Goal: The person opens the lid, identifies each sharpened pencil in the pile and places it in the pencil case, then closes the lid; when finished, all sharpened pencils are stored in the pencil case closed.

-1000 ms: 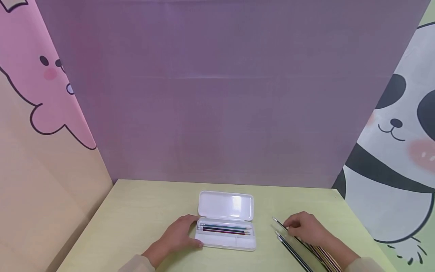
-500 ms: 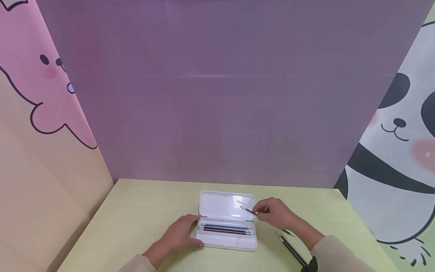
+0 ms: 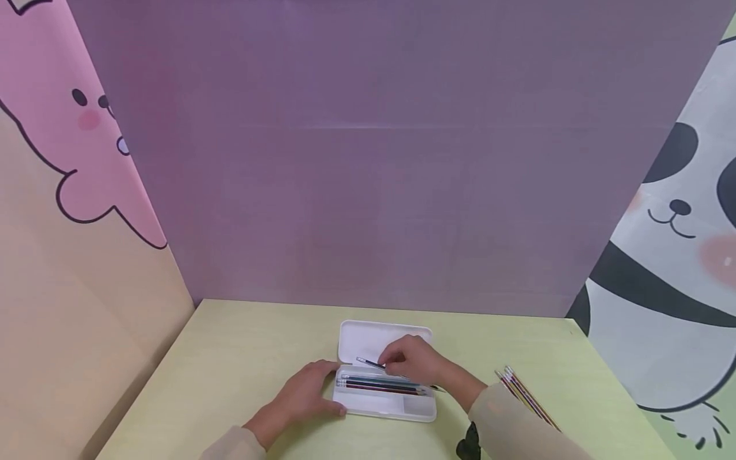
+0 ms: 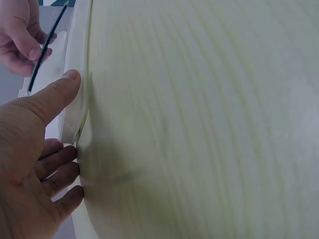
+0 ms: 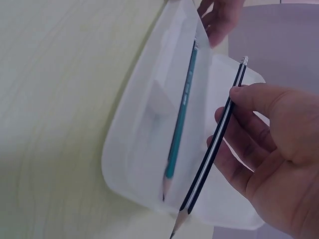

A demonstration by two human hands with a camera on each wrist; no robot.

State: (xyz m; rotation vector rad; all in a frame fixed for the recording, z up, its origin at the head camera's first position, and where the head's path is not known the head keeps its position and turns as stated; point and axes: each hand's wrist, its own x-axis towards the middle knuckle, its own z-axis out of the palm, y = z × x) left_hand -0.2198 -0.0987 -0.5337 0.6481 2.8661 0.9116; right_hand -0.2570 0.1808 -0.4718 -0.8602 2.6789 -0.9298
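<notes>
Filling most of the head view, a flat purple backdrop (image 3: 368, 191) is flanked by a pink cartoon-animal panel (image 3: 98, 147) and a black-and-white panda panel (image 3: 661, 275). Below it, a pale yellow wood-grained table (image 3: 259, 338) is seen, on which an open white plastic pencil case (image 3: 374, 404) is laid, its lid tipped back on the far side. The case's left end is spanned by the left hand (image 3: 305, 391): the thumb, held straight and well apart from the loosely bent fingers, is rested against the near wall. Above the hinge side of the case, the right hand (image 3: 416, 361) is held with thumb and fingertips clamped on a black-and-white striped wooden pencil (image 5: 212, 144). Its sharpened tip and pale end cap are shown clearly by the right wrist view, where a teal pencil (image 5: 181, 119) is also seen in the case; by the left wrist view it is reduced to a thin dark stick. Only by the head view are a dark red pencil (image 3: 382, 388) in the case and a bundle of striped pencils (image 3: 526, 396) on the table, partly covered by the right sleeve (image 3: 517, 421), revealed.
</notes>
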